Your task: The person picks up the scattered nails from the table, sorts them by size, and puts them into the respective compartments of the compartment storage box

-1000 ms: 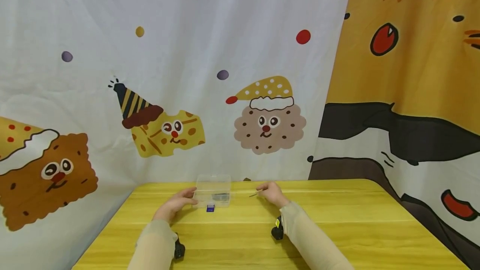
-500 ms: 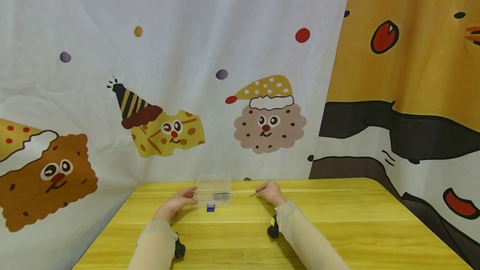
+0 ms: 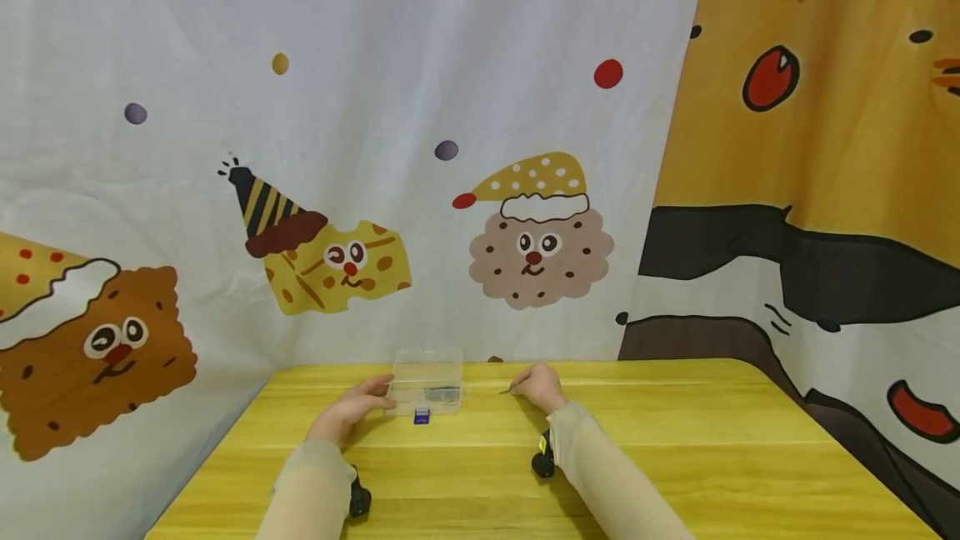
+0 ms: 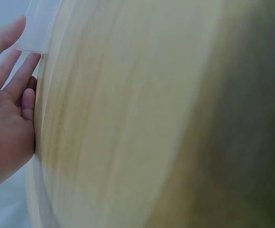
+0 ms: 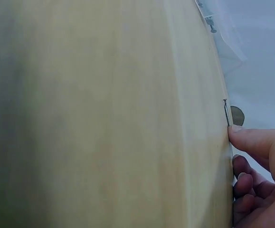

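Note:
A clear plastic box (image 3: 408, 397) stands towards the back of the table with its lid (image 3: 427, 365) raised. Inside, at its right, lies a small pile of grey metal pieces (image 3: 442, 394). My left hand (image 3: 352, 408) is at the box's left side, thumb and fingers extended and spread, fingertips right at its wall; the left wrist view shows the hand (image 4: 6, 99) beside the box corner (image 4: 37, 33). To the right of the box, my right hand (image 3: 542, 386) pinches a thin metal nail (image 5: 226, 111) by one end, its flat head pointing towards the box, low over the table.
A small blue piece (image 3: 422, 417) sits at the box's front side. The wooden table (image 3: 450, 473) ends at the back against a white cloth (image 3: 360, 107) printed with cartoon figures. Each wrist wears a black camera.
My right wrist and forearm have shifted slightly left and inward, the nail staying at nearly the same spot. The left hand and box have not visibly moved.

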`<state>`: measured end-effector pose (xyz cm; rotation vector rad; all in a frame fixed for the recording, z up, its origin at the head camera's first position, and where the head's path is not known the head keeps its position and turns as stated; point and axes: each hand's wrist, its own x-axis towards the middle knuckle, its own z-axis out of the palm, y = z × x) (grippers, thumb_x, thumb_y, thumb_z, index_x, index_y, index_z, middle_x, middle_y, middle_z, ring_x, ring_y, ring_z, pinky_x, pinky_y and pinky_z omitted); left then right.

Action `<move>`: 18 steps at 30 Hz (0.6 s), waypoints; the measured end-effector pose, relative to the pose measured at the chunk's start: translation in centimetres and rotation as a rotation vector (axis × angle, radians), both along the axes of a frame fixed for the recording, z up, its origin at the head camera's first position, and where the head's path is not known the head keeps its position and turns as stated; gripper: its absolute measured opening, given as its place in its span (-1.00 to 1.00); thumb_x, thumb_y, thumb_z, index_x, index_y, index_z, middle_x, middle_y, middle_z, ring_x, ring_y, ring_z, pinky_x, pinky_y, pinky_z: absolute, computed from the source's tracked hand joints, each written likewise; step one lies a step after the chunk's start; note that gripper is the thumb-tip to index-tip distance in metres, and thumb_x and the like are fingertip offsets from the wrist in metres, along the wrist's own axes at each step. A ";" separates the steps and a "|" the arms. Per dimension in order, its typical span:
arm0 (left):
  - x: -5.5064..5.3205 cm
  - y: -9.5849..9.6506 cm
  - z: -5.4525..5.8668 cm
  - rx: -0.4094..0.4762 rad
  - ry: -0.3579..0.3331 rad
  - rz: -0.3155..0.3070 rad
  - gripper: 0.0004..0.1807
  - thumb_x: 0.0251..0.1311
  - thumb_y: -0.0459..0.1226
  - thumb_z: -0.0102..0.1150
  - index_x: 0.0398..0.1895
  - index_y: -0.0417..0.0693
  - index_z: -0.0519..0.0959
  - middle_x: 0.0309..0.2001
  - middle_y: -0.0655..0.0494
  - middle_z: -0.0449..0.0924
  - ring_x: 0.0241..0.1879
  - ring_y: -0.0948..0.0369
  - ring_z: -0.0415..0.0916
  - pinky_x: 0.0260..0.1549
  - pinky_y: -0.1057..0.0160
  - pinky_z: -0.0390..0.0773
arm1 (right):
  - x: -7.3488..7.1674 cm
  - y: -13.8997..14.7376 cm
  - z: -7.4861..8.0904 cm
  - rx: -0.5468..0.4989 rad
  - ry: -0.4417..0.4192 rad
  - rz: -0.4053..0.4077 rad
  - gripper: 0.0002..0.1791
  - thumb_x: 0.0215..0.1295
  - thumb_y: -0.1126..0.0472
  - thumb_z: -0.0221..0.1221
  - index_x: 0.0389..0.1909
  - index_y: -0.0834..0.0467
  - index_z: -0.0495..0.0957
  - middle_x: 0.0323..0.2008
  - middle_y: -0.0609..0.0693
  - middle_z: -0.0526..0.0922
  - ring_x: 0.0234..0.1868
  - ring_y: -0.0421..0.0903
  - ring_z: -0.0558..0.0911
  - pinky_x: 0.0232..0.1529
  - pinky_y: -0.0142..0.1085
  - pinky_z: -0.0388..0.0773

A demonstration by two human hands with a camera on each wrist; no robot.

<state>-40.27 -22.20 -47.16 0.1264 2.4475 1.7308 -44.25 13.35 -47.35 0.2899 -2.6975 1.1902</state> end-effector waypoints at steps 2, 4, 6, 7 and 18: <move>-0.1 0.0 -0.1 0.003 0.001 0.008 -0.21 0.10 -0.34 0.31 0.42 -0.25 0.23 0.36 -0.40 0.18 0.34 -0.29 0.08 0.27 -0.31 0.02 | 0.1 0.0 0.1 0.001 -0.008 -0.002 -0.95 0.00 0.35 0.41 -0.47 0.25 0.76 -0.39 0.05 0.73 -0.32 -0.01 0.63 -0.24 -0.15 0.59; -0.1 0.0 -0.2 -0.003 0.004 0.015 -0.21 0.10 -0.34 0.31 0.42 -0.25 0.24 0.35 -0.40 0.19 0.34 -0.29 0.10 0.27 -0.31 0.02 | 0.2 0.0 0.2 -0.002 -0.014 -0.003 -0.94 0.01 0.34 0.41 -0.47 0.27 0.75 -0.40 0.05 0.72 -0.33 -0.03 0.62 -0.25 -0.16 0.58; -0.2 0.0 -0.2 -0.011 0.005 0.019 -0.22 0.10 -0.34 0.31 0.42 -0.25 0.25 0.35 -0.41 0.20 0.33 -0.29 0.11 0.27 -0.31 0.03 | 0.2 0.0 0.2 -0.004 -0.014 -0.003 -0.94 0.01 0.34 0.41 -0.47 0.28 0.75 -0.40 0.05 0.72 -0.34 -0.04 0.62 -0.27 -0.17 0.58; -0.3 0.0 -0.2 -0.012 0.005 0.020 -0.22 0.10 -0.33 0.31 0.42 -0.25 0.25 0.34 -0.41 0.20 0.33 -0.29 0.11 0.27 -0.31 0.02 | 0.2 0.0 0.1 -0.006 -0.013 -0.001 -0.93 0.01 0.34 0.41 -0.47 0.28 0.75 -0.41 0.05 0.72 -0.35 -0.04 0.61 -0.27 -0.18 0.57; -0.1 -0.1 -0.3 0.000 -0.001 -0.003 -0.24 0.14 -0.35 0.28 0.42 -0.25 0.23 0.35 -0.41 0.19 0.34 -0.29 0.09 0.26 -0.32 0.02 | -0.2 0.3 -0.6 0.000 -0.015 0.027 -0.94 0.07 0.35 0.37 -0.47 0.30 0.74 -0.41 0.06 0.71 -0.44 -0.12 0.55 -0.40 -0.27 0.52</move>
